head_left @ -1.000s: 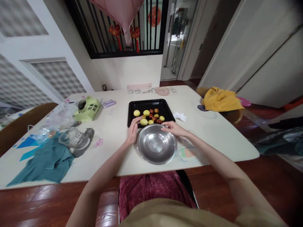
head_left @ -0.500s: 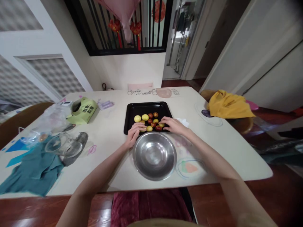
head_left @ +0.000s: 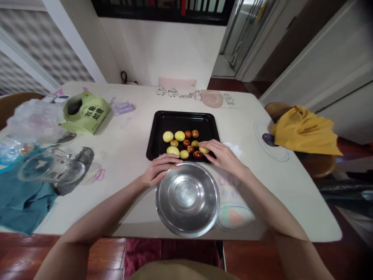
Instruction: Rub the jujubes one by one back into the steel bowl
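Yellow round fruits (head_left: 180, 135) and smaller reddish-brown jujube-like fruits (head_left: 186, 143) lie grouped on a black baking tray (head_left: 183, 116). My left hand (head_left: 159, 169) is open, its fingers stretched over the tray's near-left edge and the metal bowl's rim, beside a yellow fruit (head_left: 173, 151). On the right, my right hand (head_left: 223, 155) reaches over the tray edge with thumb and fingers apart. Its fingertips touch the rightmost yellow fruit (head_left: 204, 150); no firm grip shows. The shiny metal bowl (head_left: 188, 217) stands just in front of the tray, with nothing visible inside.
On the left of the white table stand a green bag (head_left: 90, 112), a clear plastic bag (head_left: 35, 116), a clear pitcher (head_left: 54, 167) and a teal cloth (head_left: 26, 206). White tissue (head_left: 233, 149) lies right of the tray. A yellow cloth (head_left: 305, 130) hangs over a chair.
The view has tilted down and come closer. My left hand has drawn back from the fruits towards the bowl rim, uncovering a yellow fruit. My right hand stays by the rightmost yellow fruit.
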The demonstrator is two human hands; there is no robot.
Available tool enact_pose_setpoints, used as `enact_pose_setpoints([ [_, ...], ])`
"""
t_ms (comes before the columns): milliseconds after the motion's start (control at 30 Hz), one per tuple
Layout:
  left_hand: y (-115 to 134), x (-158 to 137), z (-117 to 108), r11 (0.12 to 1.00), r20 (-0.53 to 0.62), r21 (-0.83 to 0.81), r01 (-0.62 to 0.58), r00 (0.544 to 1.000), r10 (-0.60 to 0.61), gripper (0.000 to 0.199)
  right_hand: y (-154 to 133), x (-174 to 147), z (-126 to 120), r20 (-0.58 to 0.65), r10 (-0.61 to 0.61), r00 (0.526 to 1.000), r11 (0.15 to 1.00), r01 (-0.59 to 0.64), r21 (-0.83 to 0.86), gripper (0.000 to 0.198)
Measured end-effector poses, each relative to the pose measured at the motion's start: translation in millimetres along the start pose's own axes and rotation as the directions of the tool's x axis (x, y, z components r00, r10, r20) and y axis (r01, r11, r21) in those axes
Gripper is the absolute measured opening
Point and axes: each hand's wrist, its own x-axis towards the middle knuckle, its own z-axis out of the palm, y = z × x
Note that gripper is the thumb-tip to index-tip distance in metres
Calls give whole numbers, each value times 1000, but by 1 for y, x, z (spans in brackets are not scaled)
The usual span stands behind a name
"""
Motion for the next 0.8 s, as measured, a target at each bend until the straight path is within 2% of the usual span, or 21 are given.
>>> enact_pose_setpoints([
  [100,0,0,0,1000,2,6,7,1000,-7,50,-32,-2,-5,-5,-112,994,992,112,61,34],
  [233,0,-1,1,1000,-6,10,6,1000,-6,51,-63,-6,7,179,-254,951,965,237,108,32],
  [333,-1,-2,1,1000,1,-4,19,1000,-19,50,-75,-9,21,346,-280,896,960,267,87,37],
  [467,-3,-2,1,1000,-8,-15,-4,1000,4,49,-81,-10,34,457,-272,847,952,306,0,36],
  [600,-5,-3,2,999,-5,-33,-2,1000,2,48,-80,-12,40,455,-239,858,963,270,-3,37],
  [800,-8,-5,5,999,-39,-50,-7,999,5,48,-75,-12,44,405,-177,897,982,135,129,22],
])
